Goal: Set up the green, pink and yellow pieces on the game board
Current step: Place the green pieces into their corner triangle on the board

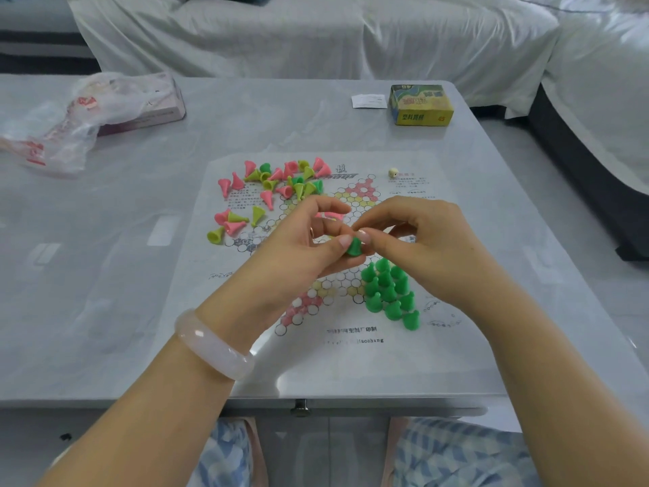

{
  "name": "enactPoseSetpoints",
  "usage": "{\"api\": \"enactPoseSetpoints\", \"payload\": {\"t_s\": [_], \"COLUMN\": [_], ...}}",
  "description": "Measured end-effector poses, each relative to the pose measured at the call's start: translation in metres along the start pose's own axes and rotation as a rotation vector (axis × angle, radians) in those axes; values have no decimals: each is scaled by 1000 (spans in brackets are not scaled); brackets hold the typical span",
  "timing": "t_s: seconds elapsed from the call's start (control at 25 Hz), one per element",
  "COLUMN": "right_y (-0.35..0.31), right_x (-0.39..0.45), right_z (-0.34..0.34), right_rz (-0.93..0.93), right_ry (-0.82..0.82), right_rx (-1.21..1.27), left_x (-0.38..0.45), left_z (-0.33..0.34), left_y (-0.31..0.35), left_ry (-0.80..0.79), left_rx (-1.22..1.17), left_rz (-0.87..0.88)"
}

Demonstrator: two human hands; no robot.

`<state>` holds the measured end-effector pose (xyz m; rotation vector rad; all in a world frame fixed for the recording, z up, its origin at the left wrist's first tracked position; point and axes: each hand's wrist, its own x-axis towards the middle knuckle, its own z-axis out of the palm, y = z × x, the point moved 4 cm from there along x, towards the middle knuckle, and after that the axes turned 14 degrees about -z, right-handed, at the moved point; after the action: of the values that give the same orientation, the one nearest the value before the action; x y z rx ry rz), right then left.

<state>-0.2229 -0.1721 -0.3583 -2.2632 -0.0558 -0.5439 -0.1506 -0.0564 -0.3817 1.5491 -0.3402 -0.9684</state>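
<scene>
On the grey glossy worktop point(140, 275): a thin white paper game board point(246, 346) printed with a star of small circles, some pink and yellow.

Above the middle of the board: both hands, close together. Left hand point(302, 240) with pale pink bangle point(214, 344) on the wrist, right hand point(418, 237) opposite it. Between thumb tips of both, one small green plastic cone piece point(354, 247), held upright, wide end down, just over the board. Left grip curled and pinching this piece; right grip also clamped on it, from the other side.

Just below the hands, on the near right point of the star: a tight standing group of green cone pieces point(389, 293), upright.

At the far left part of the board: a loose heap of pink, yellow and green cone pieces point(274, 184), most lying on their sides.

Further back: small pale die point(393, 172), yellow-green cardboard box point(419, 104), white paper slip point(368, 100), crumpled clear plastic bag point(70, 128).
</scene>
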Motion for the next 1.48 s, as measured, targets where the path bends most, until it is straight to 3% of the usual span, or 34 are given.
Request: {"api": "enactPoseSetpoints", "payload": {"t_s": [0.16,0.4,0.52,0.64,0.76,1.04,1.16,1.24,1.4,1.48], "right_y": [1,3,2,4,5,5,5,6,5,4], "right_x": [2,5,9,12,13,10,10,11,11,12], "right_z": [4,3,2,-6,-9,-10,-9,-10,-8,-6], "right_rz": [6,41,37,41,51,60,56,57,59,55], "right_ry": [-20,-13,-20,31,39,36,31,34,26,17], "right_rx": [-49,-64,-61,-36,-26,-14,-26,-27,-20,-28], "left_x": [-1,47,94,133,149,142,131,127,125,127], "left_z": [-3,-62,-100,-115,-113,-111,-121,-127,-126,-123], "left_y": [0,33,56,66,61,48,61,67,54,48], "left_ry": [52,621,783,749,670,660,728,705,477,463], "left_rx": [185,710,958,1286,1436,1355,1352,1346,1404,1422], "left_rz": [21,108,156,39,-88,44,126,89,-107,-104]}}
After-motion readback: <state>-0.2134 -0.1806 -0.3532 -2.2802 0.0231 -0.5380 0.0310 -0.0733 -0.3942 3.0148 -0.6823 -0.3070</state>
